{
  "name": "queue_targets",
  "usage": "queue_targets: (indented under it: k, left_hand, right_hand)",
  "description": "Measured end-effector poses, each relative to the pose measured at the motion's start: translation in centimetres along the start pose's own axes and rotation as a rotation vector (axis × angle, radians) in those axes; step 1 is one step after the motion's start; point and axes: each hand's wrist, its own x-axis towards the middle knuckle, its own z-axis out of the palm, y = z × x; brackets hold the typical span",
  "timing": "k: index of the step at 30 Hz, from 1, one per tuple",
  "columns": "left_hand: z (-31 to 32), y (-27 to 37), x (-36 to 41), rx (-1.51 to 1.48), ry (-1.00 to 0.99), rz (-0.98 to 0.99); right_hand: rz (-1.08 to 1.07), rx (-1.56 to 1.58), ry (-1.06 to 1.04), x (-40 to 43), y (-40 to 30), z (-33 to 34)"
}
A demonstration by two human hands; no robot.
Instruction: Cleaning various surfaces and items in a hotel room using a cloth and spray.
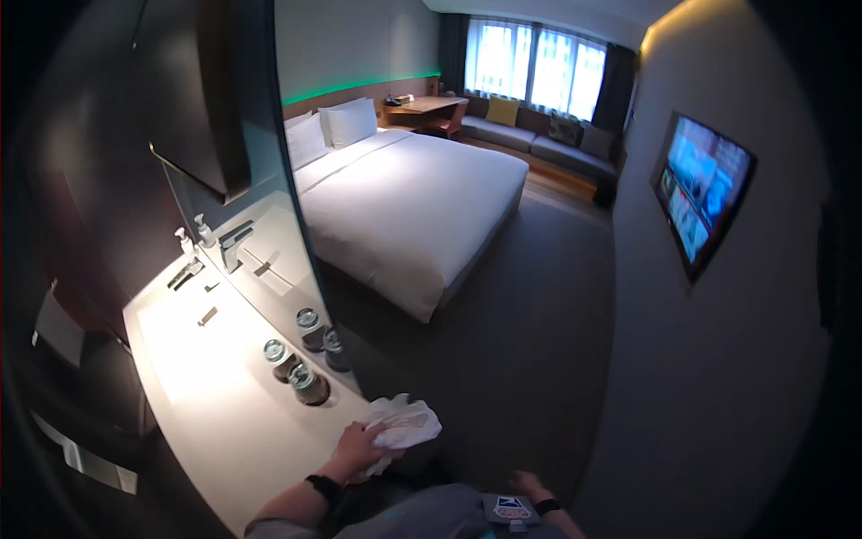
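My left hand [360, 445] grips a crumpled white cloth [407, 424] at the near right end of a pale washbasin counter [222, 465]. The cloth bunches out past my fingers, beyond the counter's edge. Two drinking glasses [276, 352] [310, 385] stand on the counter just beyond that hand, beside the mirror [296, 242], which reflects them. Low at my right side, my right hand [528, 484] hangs near a badge [510, 509] on my grey clothing. Its fingers are too dark and small to make out.
Farther along the counter are a faucet [185, 275] and a white pump bottle [184, 244]. A large white bed [411, 188] stands ahead, with dark floor [539, 303] along its right. A lit television [704, 182] hangs on the right wall. A desk [427, 104] and cushioned bench [539, 138] lie beyond.
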Motion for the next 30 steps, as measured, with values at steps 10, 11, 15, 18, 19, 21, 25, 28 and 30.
queue_targets:
  k: [10, 11, 15, 18, 19, 21, 25, 28, 30]
  left_hand:
    - [1.6, 12.2, 25.1, -0.370, -0.198, 0.100]
    - [1.5, 12.2, 26.8, -0.382, -0.188, 0.053]
    - [3.6, 6.0, 32.8, -0.586, -0.123, -0.334]
    - [3.9, -1.5, 34.8, -0.820, 0.007, -0.567]
    - [4.5, -3.6, 34.2, -0.888, 0.121, -0.619]
    - [1.6, -5.2, 33.3, -0.785, 0.300, -0.683]
    - [-2.9, -6.5, 32.6, -0.610, 0.614, -0.818]
    - [-3.6, -10.3, 33.0, -0.763, 0.785, -0.931]
    - [-6.8, -12.8, 34.9, -0.893, 0.859, -0.915]
  right_hand:
    - [0.099, 0.395, 0.112, 14.1, 1.4, -14.0]
    - [0.082, 0.384, 0.095, 16.1, 1.4, -15.4]
    - [0.076, 0.447, 0.023, 24.4, 1.4, -19.6]
    - [-0.102, 0.323, 0.011, 36.3, -0.2, -24.7]
    - [-0.209, 0.200, 0.002, 38.8, -1.3, -25.3]
    - [-0.234, 0.245, -0.123, 43.8, -8.2, -29.2]
    - [-0.751, -0.066, -0.210, 51.8, -23.3, -34.1]
    - [-0.894, 0.006, -0.564, 51.8, -38.5, -35.9]
    - [-1.089, -0.042, -0.704, 51.6, -47.7, -34.2]
